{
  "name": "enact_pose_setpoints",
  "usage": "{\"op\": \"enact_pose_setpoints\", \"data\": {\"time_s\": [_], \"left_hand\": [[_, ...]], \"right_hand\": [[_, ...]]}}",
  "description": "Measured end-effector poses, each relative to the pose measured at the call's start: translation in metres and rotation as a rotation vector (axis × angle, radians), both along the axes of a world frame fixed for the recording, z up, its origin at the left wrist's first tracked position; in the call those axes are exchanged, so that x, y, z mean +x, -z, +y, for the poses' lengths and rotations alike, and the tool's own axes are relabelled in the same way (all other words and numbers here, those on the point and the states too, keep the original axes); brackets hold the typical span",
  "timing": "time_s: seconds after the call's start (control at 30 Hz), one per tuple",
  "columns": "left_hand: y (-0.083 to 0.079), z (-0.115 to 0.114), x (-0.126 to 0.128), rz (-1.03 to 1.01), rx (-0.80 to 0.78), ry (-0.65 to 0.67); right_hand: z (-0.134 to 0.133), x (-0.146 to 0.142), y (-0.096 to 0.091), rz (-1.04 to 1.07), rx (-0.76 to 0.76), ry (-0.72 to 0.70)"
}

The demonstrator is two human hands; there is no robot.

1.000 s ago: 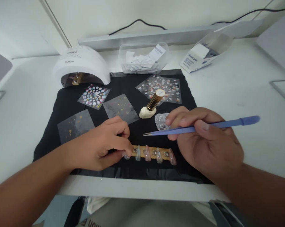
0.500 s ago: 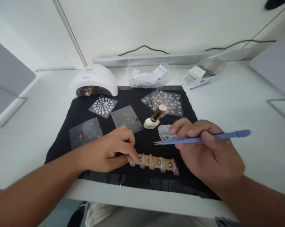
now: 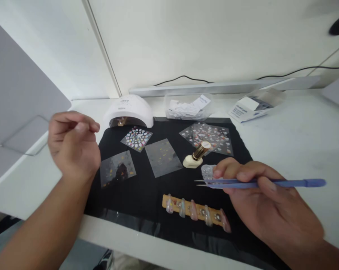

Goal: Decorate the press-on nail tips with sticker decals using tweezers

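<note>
My right hand [image 3: 270, 202] holds blue tweezers [image 3: 287, 183], their thin tips pointing left and slightly apart, nothing visible between them. Under its fingers lies a clear embossed plastic piece [image 3: 207, 171]. My left hand [image 3: 75, 144] is raised left of the black mat, fingers curled and thumb against the index finger; whatever it may pinch is too small to make out. Below the tweezers, a wooden strip [image 3: 187, 208] bears several false nails, among them a pink false nail [image 3: 193, 210]. A cream nail polish bottle [image 3: 192, 162] with a gold cap stands behind the clear piece.
Sticker sheets lie on the black mat [image 3: 147, 200]: a colourful sheet [image 3: 137, 138], gold-flecked sheets [image 3: 163, 157] and overlapping sheets [image 3: 211, 135]. Behind them are a white nail lamp [image 3: 130, 107], a clear box of white wipes [image 3: 188, 108] and an open carton [image 3: 245, 110].
My left hand has left the strip of false nails and risen to the left. The tweezers' tips have parted slightly in my right hand. The whole view has shifted a little.
</note>
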State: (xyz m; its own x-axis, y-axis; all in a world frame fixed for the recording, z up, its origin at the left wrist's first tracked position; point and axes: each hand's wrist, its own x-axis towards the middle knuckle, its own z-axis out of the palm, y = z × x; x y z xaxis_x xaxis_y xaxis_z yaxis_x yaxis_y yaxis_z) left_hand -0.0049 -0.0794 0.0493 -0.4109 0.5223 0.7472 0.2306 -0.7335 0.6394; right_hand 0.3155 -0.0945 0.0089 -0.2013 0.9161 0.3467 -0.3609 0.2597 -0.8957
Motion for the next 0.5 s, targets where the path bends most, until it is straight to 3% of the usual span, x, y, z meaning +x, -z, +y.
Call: {"op": "enact_pose_setpoints", "data": {"time_s": [0.2,0.37,0.5], "left_hand": [[0.026,0.009,-0.002,0.334,-0.031,-0.044],[0.03,0.005,0.0,0.546,-0.171,0.018],[0.03,0.008,-0.002,0.591,-0.236,-0.011]], "right_hand": [[-0.001,0.001,0.0,-0.023,-0.045,-0.004],[-0.004,0.0,-0.004,-0.014,-0.091,0.032],[-0.002,0.0,-0.004,-0.004,-0.094,0.019]]}}
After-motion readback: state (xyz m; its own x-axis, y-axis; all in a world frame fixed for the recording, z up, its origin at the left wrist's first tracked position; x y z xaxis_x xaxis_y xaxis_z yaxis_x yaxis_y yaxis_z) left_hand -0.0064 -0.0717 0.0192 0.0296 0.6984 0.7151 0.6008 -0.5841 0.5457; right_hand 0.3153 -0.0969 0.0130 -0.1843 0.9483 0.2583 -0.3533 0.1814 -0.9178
